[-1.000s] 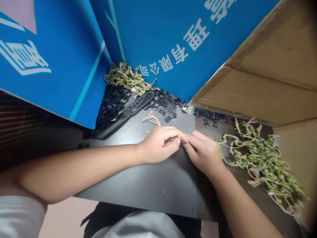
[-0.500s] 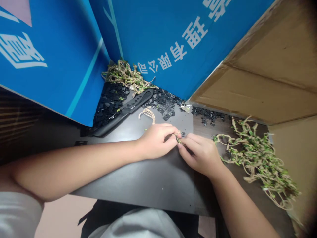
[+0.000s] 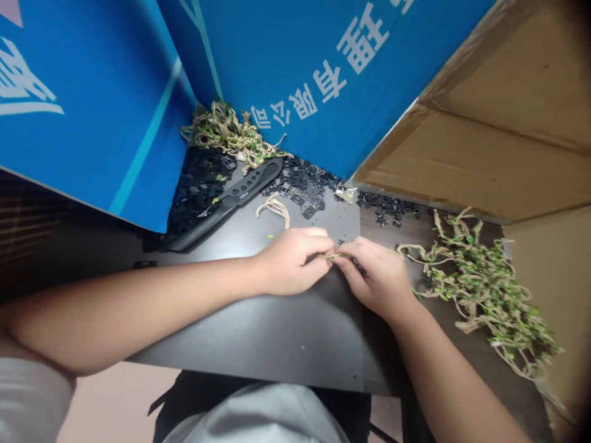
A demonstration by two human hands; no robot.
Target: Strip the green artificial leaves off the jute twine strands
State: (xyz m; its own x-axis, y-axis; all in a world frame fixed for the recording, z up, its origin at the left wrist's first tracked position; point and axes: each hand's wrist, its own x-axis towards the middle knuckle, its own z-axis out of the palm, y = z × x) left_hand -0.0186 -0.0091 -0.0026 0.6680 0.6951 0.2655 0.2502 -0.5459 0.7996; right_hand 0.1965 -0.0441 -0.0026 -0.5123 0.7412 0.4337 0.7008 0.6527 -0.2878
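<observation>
My left hand [image 3: 290, 261] and my right hand [image 3: 373, 277] meet above a dark tabletop [image 3: 277, 332], their fingertips pinching a short strand of jute twine [image 3: 337, 256] between them. A small dark piece shows by my right fingers, too small to identify. Beyond my left hand lies a loose loop of pale twine [image 3: 274, 210]. A leafy twine garland [image 3: 480, 295] spreads to the right of my right hand. Another garland [image 3: 226, 131] is bunched in the far corner. Many small black plastic clips [image 3: 198, 191] lie heaped beyond the hands, next to a long black perforated handle [image 3: 240, 200].
Blue printed boards [image 3: 295, 80] rise along the far side, and brown cardboard [image 3: 484, 160] stands at the far right. A wooden surface [image 3: 397, 240] lies right of the dark top. A small clear packet [image 3: 347, 194] sits among more black clips [image 3: 388, 206].
My fingertips have moved closer together, and the twine now shows as a short strand between them. The whole scene sits slightly higher and further left in the view.
</observation>
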